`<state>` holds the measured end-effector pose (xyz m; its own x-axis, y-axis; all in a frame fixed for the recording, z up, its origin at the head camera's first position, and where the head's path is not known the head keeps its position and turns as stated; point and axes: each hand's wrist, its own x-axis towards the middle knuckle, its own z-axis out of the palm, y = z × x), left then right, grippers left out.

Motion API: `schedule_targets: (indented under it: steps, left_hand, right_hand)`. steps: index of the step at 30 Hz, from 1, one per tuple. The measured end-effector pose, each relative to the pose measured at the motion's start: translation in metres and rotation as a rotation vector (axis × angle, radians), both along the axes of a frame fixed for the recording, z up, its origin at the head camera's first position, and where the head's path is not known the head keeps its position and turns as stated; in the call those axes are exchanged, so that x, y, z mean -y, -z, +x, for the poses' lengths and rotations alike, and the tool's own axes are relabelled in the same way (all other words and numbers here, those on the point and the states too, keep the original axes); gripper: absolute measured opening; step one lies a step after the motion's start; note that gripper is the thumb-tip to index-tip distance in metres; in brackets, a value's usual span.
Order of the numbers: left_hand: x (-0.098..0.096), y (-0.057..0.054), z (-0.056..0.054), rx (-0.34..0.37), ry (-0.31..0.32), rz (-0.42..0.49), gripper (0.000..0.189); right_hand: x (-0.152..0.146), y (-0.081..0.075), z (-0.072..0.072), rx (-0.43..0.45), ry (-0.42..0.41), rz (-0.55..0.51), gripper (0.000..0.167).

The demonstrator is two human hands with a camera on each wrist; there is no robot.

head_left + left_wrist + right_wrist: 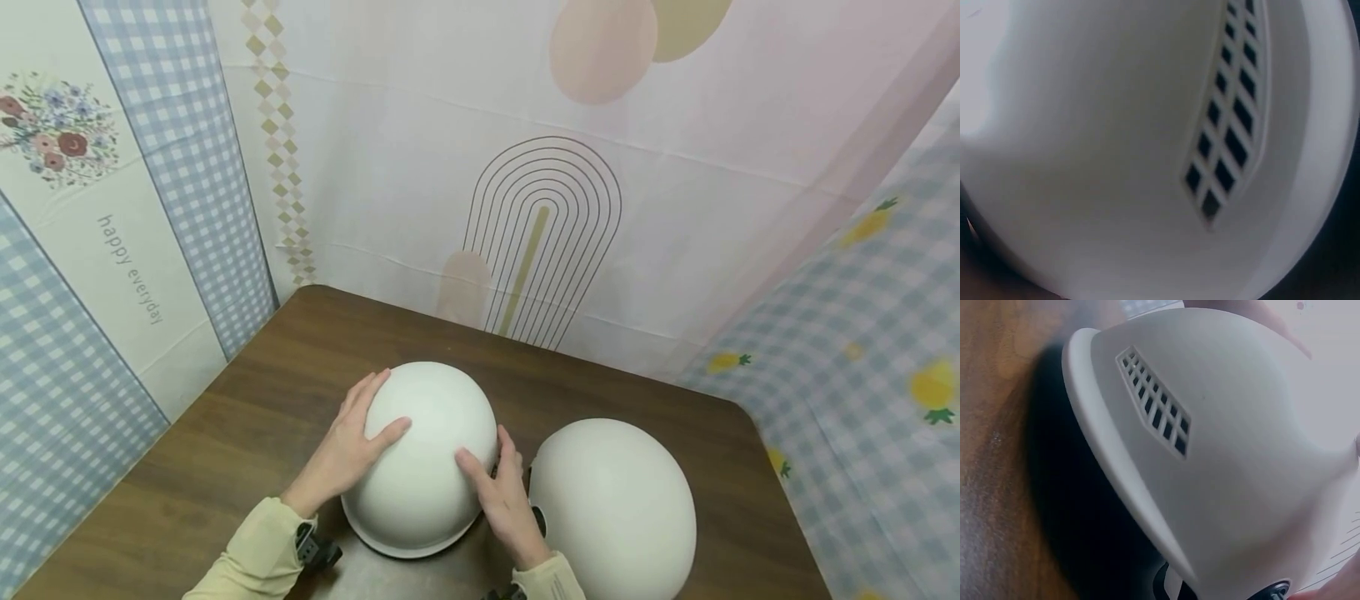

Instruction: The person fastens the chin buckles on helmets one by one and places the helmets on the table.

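Observation:
A smooth white helmet (431, 467) with a rounded shell is held from both sides. My left hand (351, 450) grips its left side, thumb on the shell and fingers round the far edge. On the opposite side my right hand (501, 496) holds it, thumb on top and fingers partly hidden behind the shell. Slatted vents show on the white helmet (1122, 187) in the left wrist view. In the right wrist view the helmet (1229, 425) has a vent, a rim, a dark underside and a round dark fitting (1272, 590). Its inside is hidden.
A second white helmet (615, 508) stands close beside my right forearm. Under the held helmet, a greyish surface (397, 579) shows at the near edge. Printed cloths (375, 167) hang behind and beside the brown wooden table (255, 400).

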<state>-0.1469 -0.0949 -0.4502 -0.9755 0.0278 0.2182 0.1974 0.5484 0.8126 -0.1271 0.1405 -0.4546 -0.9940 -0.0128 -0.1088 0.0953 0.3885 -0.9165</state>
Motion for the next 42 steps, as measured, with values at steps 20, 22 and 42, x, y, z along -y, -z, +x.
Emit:
schedule_targets:
  steps: [20,22,42]
  left_hand:
    - [0.001,-0.001,-0.001,0.004,0.002,0.071,0.072]
    - [0.001,-0.001,-0.002,0.005,0.003,0.074,0.072]
    - [0.007,0.0,-0.004,0.055,0.017,0.149,0.067]
  right_hand:
    - [-0.003,-0.01,0.001,-0.087,0.007,0.087,0.092]
    - [-0.003,-0.011,0.001,-0.091,0.01,0.09,0.092]
    - [-0.001,-0.021,0.01,-0.171,0.009,0.133,0.091]
